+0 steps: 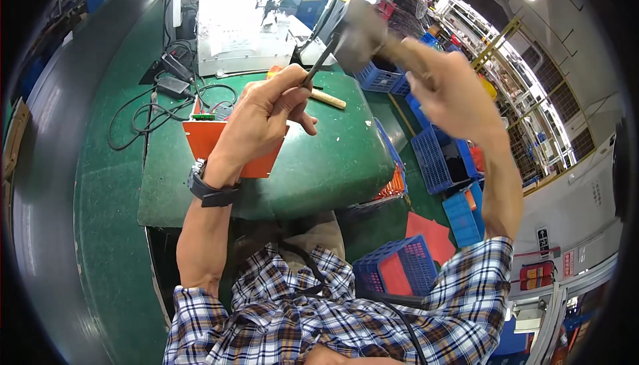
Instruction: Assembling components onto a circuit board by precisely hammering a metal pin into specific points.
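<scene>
My left hand [263, 115], with a black watch on its wrist, is closed around a thin dark metal rod [321, 62] that slants up and to the right. In my raised right hand [452, 92] is a hammer [363, 35] with a wooden handle; its head is smeared by motion and overlaps the rod's upper end. Whether they touch I cannot tell. Below and behind my left hand stands an orange panel or case [203, 140] with a small green part on its upper edge. A wooden tool handle [329, 99] lies on the green table just beyond my left fingers.
The green-topped table [319, 172] has a worn surface. Black power adapters and cables [174, 85] lie at its far left, near a white machine [243, 32]. Blue crates [432, 159] stand on the right, and another blue crate [399, 265] is by my right side.
</scene>
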A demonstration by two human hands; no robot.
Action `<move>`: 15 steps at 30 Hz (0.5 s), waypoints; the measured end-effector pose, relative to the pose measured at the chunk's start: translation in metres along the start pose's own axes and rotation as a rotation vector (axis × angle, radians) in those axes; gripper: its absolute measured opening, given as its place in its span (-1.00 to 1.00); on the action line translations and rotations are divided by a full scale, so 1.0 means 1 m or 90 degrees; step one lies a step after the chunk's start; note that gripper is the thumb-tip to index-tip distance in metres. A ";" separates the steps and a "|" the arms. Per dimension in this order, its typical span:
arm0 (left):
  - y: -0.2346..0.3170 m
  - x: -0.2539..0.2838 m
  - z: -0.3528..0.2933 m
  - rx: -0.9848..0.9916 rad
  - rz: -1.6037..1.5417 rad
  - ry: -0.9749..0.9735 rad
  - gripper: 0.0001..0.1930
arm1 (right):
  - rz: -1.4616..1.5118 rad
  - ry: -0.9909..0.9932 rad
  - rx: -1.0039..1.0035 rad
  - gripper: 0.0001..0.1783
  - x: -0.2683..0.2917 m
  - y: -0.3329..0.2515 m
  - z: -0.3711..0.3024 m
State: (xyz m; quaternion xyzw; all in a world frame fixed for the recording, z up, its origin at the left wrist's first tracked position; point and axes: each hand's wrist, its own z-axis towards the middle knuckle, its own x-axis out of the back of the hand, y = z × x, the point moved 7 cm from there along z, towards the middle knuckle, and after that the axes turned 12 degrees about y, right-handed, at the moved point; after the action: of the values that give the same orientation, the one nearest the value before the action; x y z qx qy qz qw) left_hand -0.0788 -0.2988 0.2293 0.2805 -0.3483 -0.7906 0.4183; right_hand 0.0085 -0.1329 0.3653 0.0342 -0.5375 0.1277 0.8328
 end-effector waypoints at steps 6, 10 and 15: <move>0.010 -0.009 -0.003 -0.015 0.016 -0.026 -0.96 | 0.237 0.523 -0.191 -0.86 0.085 0.024 -0.019; 0.003 0.009 -0.005 -0.025 -0.045 -0.005 -0.93 | 0.067 0.145 0.050 -0.79 -0.002 0.000 0.000; 0.007 0.001 -0.006 0.023 0.032 -0.028 -0.91 | 0.325 0.229 -0.036 -0.54 -0.009 -0.014 -0.003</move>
State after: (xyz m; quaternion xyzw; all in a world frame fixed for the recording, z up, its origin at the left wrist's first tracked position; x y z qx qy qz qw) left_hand -0.0718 -0.3048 0.2310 0.2614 -0.3788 -0.7794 0.4251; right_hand 0.0110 -0.1470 0.3574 -0.1483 -0.3764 0.3215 0.8561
